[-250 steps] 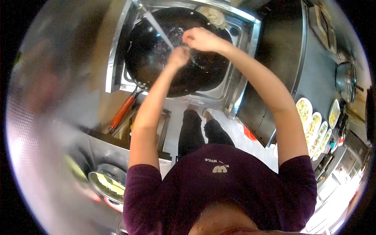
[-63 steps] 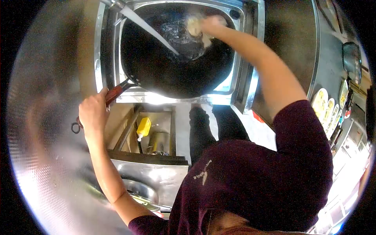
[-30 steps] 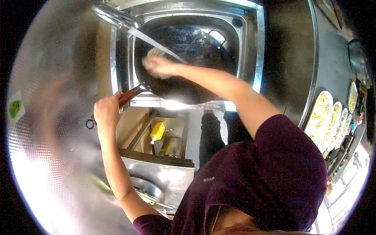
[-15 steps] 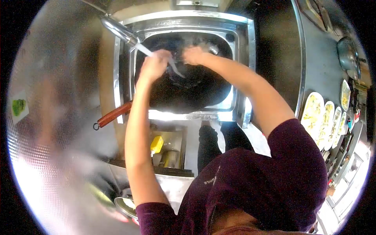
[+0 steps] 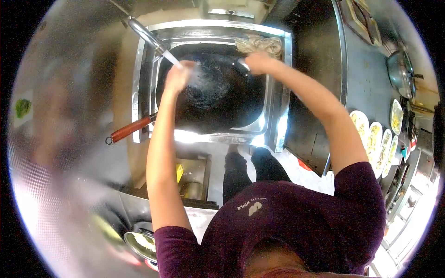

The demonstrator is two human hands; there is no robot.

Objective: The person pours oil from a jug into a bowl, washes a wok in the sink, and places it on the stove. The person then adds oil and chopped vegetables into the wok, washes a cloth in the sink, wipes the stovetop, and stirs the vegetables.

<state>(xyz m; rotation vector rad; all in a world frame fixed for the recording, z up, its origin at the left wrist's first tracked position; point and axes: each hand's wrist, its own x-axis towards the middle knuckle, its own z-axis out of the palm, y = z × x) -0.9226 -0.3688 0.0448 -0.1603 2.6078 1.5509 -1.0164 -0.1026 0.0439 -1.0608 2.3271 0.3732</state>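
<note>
Reaching over one wok (image 5: 215, 106), left hand (image 5: 180, 76), right hand (image 5: 258, 63) beside one cloth (image 5: 262, 45)

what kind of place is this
Probably a restaurant kitchen: a large dark wok sits in a metal sink under a running faucet, and several oval plates of food line the counter.

A metal sink (image 5: 214, 138) bears a dark wok (image 5: 225, 110) and cloth (image 5: 268, 46).
</note>
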